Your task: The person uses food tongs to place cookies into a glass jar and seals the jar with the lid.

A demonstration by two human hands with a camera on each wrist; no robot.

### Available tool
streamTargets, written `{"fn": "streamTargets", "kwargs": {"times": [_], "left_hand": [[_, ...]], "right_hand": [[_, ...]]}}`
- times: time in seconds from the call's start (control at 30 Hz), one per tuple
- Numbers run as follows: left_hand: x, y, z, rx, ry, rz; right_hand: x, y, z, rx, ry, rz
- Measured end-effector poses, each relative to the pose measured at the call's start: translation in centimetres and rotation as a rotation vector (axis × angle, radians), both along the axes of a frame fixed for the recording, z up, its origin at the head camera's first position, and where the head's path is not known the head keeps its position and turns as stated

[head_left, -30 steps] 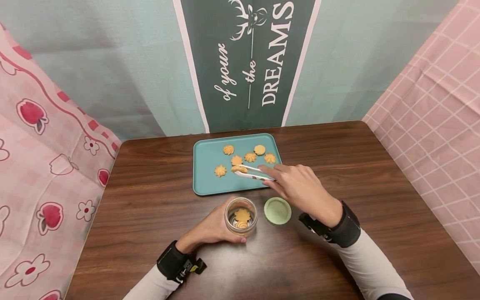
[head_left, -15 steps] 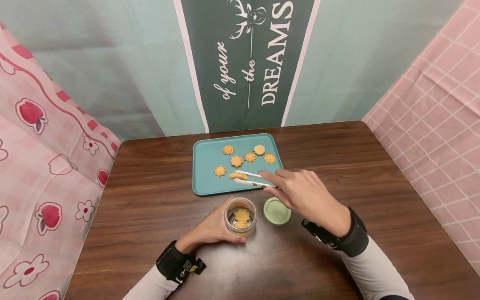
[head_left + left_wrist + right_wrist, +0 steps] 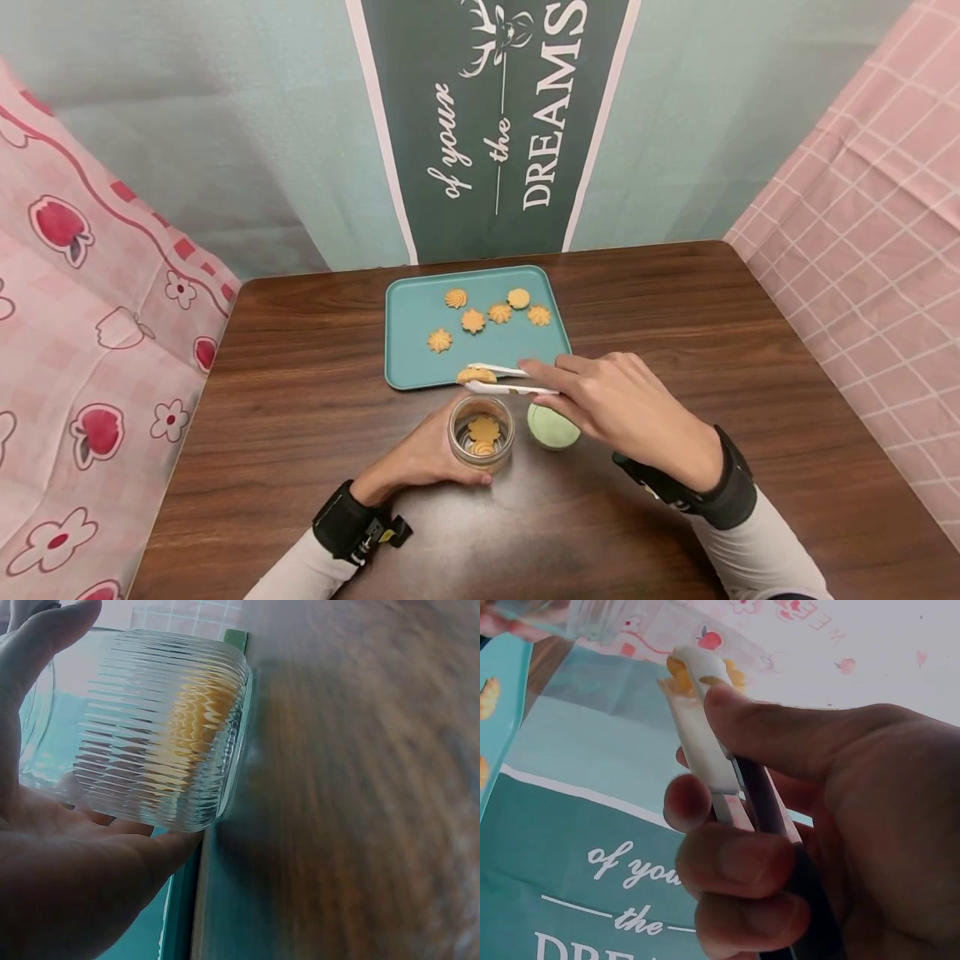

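Observation:
My left hand grips a ribbed glass jar standing on the table, its mouth uncovered. Cookies lie at the bottom of the jar. With my right hand I hold white-tipped tongs, thumb and fingers curled round their dark handles. Pinched between the tong tips is a cookie, just beyond the jar's rim and over the tray's near edge. Several more cookies are spread over the teal tray behind.
A round green lid lies right of the jar, partly under my right hand. The brown wooden table is bounded by a printed cloth at the back, with pink cloths on both sides.
My right hand has drawn the tongs and the pinched cookie back from the middle of the tray to near the jar. My left hand and the jar stay put.

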State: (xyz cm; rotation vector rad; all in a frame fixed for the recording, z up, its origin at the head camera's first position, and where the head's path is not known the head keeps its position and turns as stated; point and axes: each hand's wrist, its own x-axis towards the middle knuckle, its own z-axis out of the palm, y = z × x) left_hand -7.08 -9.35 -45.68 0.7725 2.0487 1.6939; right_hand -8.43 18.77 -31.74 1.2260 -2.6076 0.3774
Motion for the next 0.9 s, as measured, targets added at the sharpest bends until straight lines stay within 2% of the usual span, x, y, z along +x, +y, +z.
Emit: {"fn": "streamTargets", "kwargs": {"times": [0.3, 0.67, 0.9], "left_hand": [[0.0, 0.0, 0.0, 0.003, -0.029, -0.005], [0.0, 0.1, 0.0, -0.043, -0.004, 0.021], [0.1, 0.1, -0.1, -0.030, -0.034, 0.020]], "right_hand": [[0.7, 0.2, 0.8, 0.057, -0.026, 0.028], [1.3, 0.7, 1.3, 0.065, -0.061, 0.057], [1.5, 0.8, 1.4, 0.079, -0.068, 0.072]]}}
